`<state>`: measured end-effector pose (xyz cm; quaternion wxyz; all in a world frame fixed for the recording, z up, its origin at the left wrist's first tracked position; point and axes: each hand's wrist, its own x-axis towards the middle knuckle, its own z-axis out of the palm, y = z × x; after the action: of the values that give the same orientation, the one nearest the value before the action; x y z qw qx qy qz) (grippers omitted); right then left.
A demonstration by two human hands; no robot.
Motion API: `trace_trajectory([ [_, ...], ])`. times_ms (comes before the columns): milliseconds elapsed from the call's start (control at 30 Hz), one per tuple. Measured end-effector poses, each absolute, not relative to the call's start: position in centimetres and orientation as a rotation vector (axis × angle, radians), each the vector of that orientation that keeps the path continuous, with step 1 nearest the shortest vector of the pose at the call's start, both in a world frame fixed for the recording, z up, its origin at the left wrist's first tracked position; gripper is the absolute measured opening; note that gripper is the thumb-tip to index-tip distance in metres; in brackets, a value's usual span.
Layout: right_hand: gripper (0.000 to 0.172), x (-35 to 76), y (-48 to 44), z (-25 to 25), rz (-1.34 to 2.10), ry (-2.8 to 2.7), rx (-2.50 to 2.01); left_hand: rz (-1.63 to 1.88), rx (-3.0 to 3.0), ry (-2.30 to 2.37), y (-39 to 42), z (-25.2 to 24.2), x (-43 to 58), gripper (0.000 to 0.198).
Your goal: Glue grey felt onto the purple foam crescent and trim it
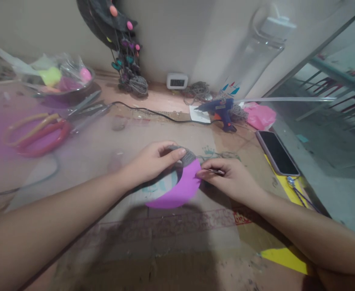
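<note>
A purple crescent (182, 188), its upper end wound with grey yarn (187, 157), is held above the worktop. My left hand (153, 161) is closed on the yarn-wound end, thumb on top. At the crescent's right edge, my right hand (230, 176) is closed in a pinch, fingertips touching or very near the purple surface. Something thin and dark shows between its fingers; I cannot make out what. Loose grey yarn (226, 154) trails on the worktop just behind the right hand.
Scissors (44, 135) and a bowl (65, 95) of bagged items stand left. Behind are a small digital clock (177, 81), a blue glue gun (221, 111) with its cord, and a clear bottle (247, 60). A phone (277, 153) lies near the right edge.
</note>
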<state>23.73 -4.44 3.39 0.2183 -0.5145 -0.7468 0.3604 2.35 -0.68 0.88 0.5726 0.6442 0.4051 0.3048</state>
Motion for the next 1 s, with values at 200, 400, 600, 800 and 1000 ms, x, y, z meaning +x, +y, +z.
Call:
trace_trajectory([
  [200, 0.027, 23.2, -4.6, 3.1, 1.036, -1.962, -1.418, 0.634, 1.564, 1.010, -0.9, 0.7, 2.5, 0.037],
  [400, 0.025, 23.2, -4.5, 3.0, 1.042, -1.968, -1.400, 0.599, 1.654, 1.073, -1.1, 1.1, 2.6, 0.035],
  [600, 0.027, 23.3, -4.4, 2.9, 1.044, -1.972, -1.401, 0.605, 1.662, 1.003, -0.8, 0.9, 2.3, 0.034],
  [800, 0.025, 23.5, -4.5, 2.7, 1.005, -1.989, -1.381, 0.632, 1.565, 0.998, -0.8, 0.7, 2.4, 0.031],
  [1000, 0.025, 23.6, -4.6, 2.2, 0.943, -2.074, -1.319, 0.614, 1.590, 0.993, -0.9, 0.8, 2.6, 0.029],
])
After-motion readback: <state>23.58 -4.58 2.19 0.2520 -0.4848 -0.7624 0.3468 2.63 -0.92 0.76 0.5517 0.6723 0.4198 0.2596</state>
